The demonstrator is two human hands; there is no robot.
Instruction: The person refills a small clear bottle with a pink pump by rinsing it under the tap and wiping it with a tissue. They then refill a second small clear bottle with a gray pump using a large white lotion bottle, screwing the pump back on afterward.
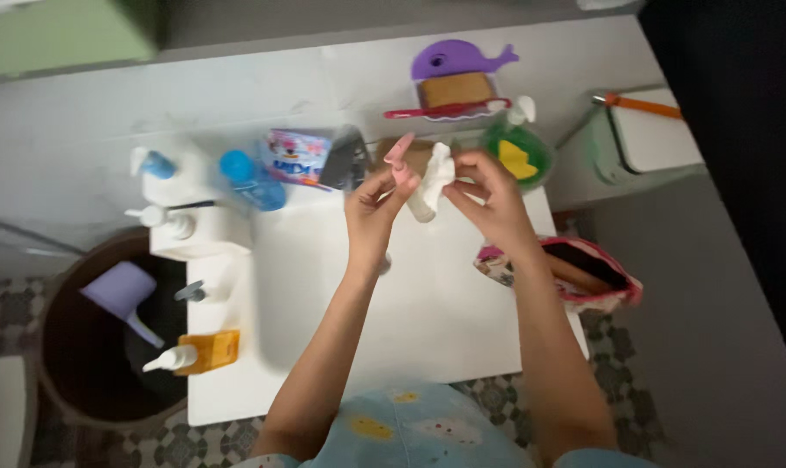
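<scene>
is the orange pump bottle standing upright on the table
No, the orange pump bottle lies on its side near the white table's left front corner.

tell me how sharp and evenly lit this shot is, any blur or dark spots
Head view: soft all over, with motion blur on the left hand, right hand and the white piece they hold; the white table is bright, nearly washed out; the right edge and the brown bin fall into shadow.

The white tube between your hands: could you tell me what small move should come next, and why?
Probably steady the white tube with the right hand before doing more with the left hand: both hold it in the air above the white table, with a pink piece at the left fingers.
</scene>
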